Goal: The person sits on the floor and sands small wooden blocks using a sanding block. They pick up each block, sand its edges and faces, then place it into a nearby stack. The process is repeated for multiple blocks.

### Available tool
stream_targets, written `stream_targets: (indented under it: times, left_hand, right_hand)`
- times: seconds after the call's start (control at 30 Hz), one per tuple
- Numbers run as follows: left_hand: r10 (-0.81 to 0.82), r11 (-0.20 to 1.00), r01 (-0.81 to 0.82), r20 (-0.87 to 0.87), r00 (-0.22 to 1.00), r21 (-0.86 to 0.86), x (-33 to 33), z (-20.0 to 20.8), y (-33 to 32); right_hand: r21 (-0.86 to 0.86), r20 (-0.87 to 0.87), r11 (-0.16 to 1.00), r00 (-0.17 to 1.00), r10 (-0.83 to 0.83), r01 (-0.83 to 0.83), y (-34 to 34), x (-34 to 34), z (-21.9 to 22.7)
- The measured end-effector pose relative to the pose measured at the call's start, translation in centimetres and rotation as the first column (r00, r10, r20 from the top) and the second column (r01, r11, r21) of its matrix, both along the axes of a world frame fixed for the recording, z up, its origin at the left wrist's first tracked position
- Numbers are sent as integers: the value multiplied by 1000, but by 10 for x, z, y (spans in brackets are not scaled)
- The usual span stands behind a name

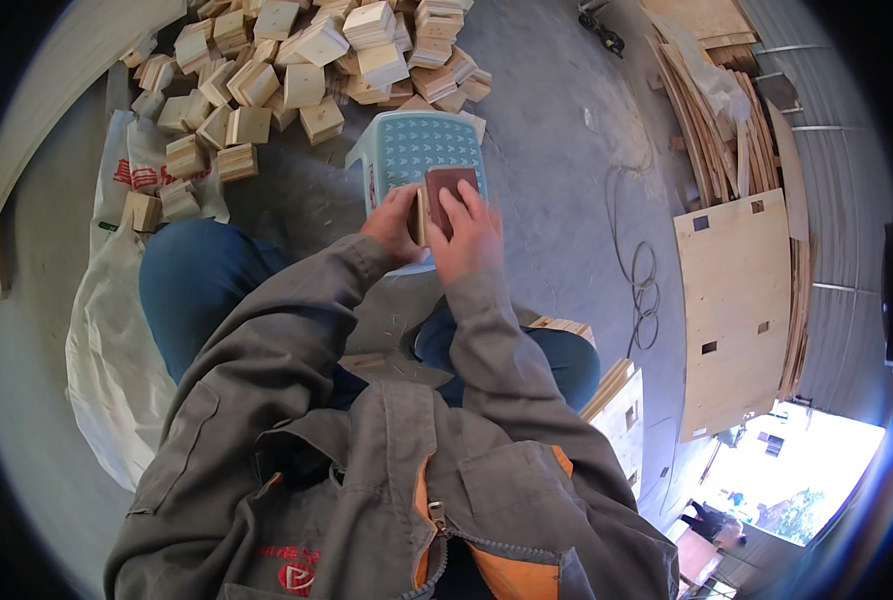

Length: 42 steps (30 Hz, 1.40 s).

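Both hands are together in front of me, over the pale blue plastic stool. My left hand is closed around a light wooden block, which is held on edge. In my right hand is a reddish-brown sanding block, a flat piece that looks wrapped in sandpaper. Its near side lies against or very close to the wooden block; the exact contact is hidden by my fingers. The right hand is slightly blurred.
Beyond the stool lies a large heap of cut wooden blocks. A white woven sack rests at my left. On the right, plywood sheets lean by the wall, near a looped cable. A person is far off by the bright doorway.
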<state>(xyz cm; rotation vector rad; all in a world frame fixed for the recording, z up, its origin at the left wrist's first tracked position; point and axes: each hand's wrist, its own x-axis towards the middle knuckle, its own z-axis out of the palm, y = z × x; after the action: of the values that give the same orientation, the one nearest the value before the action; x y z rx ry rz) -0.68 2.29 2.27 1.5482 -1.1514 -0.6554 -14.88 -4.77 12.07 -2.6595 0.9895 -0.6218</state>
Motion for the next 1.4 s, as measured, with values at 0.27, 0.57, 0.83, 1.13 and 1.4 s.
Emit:
stream_targets:
  times: [0.27,0.57,0.83,1.13,1.4]
  left_hand:
    - [23,999,-22,30,999,-25,-3,-4,-5]
    - [13,994,-6,63,998,-110,0,-4,-4]
    - [-48,997,50,-33,998,58,-1,13,0]
    - [-51,997,51,1,999,56,3,12,1]
    - [86,992,-45,382,920,-115,11,20,-19]
  right_hand:
    - [33,-2,994,995,99,-99,71,-67,14]
    - [-15,34,997,996,78,-77,12,-5,8]
    - [144,-45,986,996,-78,84,-92,8,1]
    - [225,135,944,952,-274,240,-108,-169,14]
    - [361,270,852,832,-485,380,-79,-207,3]
